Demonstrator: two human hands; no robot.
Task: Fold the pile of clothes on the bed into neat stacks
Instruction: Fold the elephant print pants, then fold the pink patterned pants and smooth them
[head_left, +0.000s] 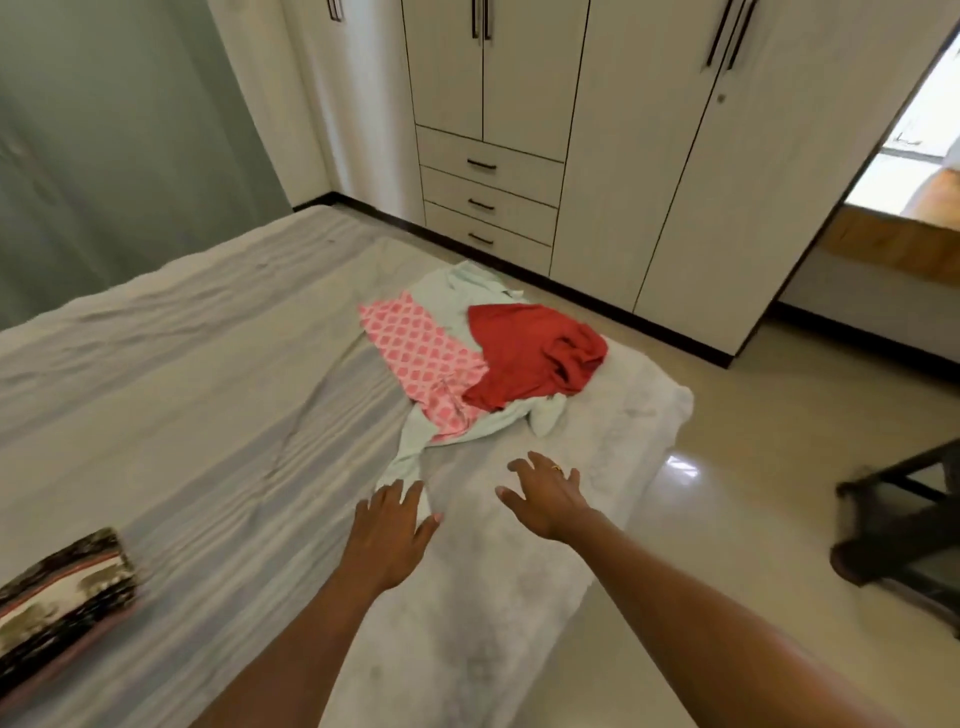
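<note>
A loose pile lies near the far right corner of the bed (182, 415): a red garment (530, 353) on top, a pink patterned cloth (415, 343) beside it, and a pale mint garment (452, 291) beneath both. The mint garment trails a strip toward me. My left hand (392, 530) is flat with straight fingers, its fingertips at the end of that strip. My right hand (548, 496) hovers spread just right of it, over the bare sheet, holding nothing. A folded dark patterned stack (62, 587) sits at the bed's near left.
White wardrobes with drawers (488, 202) line the far wall beyond the bed. Glossy tiled floor (753, 415) runs along the bed's right side. A dark piece of furniture (904, 525) stands on the floor at right. A grey curtain (104, 130) hangs at left.
</note>
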